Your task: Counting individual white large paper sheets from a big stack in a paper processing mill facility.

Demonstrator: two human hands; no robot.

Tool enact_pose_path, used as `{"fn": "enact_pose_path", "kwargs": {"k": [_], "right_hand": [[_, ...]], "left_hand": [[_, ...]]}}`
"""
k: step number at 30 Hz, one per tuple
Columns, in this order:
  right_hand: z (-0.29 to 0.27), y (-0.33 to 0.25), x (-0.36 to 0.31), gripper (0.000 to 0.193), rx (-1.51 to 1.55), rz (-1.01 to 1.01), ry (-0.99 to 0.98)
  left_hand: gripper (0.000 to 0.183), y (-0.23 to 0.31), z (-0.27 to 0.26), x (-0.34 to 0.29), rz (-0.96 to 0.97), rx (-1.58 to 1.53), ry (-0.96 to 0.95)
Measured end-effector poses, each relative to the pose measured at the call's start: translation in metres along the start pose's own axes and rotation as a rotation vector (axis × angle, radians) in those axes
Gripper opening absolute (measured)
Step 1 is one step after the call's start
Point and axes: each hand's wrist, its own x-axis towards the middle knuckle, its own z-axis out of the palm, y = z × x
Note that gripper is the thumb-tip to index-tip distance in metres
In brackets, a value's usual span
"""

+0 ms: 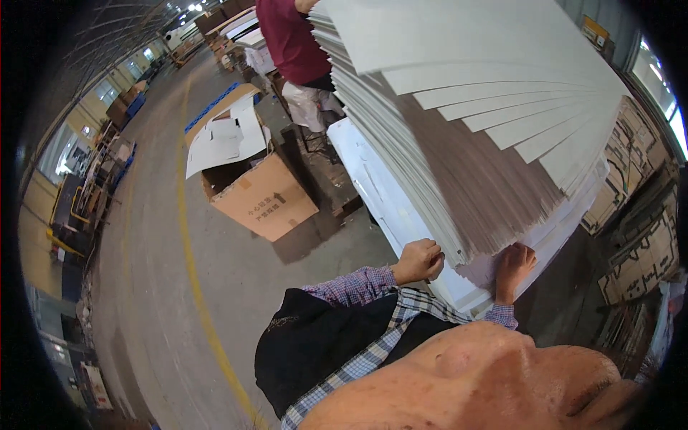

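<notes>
A tall stack of greyish-white card sheets (494, 43) rises in front of me, its upper sheets fanned out in steps. It rests on a white, sheet-covered pile (380, 193). My left hand (419, 260) is closed into a fist beside the stack's near left corner, over the edge of the white pile. What it may hold is hidden. My right hand (514, 267) is by the stack's near edge, above the white surface, with its fingers curled. Whether anything is pinched in them cannot be made out.
An open brown carton (265, 201) with white card pieces (226, 140) on top stands on the floor at left. Beyond the stack is a person in a dark red top (290, 43). Boards with cut patterns (638, 247) lean at right. A yellow line (192, 265) runs along the floor.
</notes>
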Motion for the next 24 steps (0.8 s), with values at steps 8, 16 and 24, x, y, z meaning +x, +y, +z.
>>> {"fn": "enact_pose_path", "kwargs": {"k": [8, 16, 24], "right_hand": [[0.009, 0.015, -0.004, 0.028, 0.056, -0.010, -0.015], [0.010, 0.017, -0.004, 0.026, 0.038, -0.060, -0.033], [0.005, 0.015, -0.004, 0.030, 0.046, -0.079, -0.013]], "left_hand": [[0.020, -0.003, 0.003, 0.000, 0.056, -0.018, 0.016], [0.019, -0.004, 0.002, -0.003, 0.027, -0.008, -0.014], [0.018, -0.004, 0.001, -0.002, 0.040, -0.015, -0.023]]}}
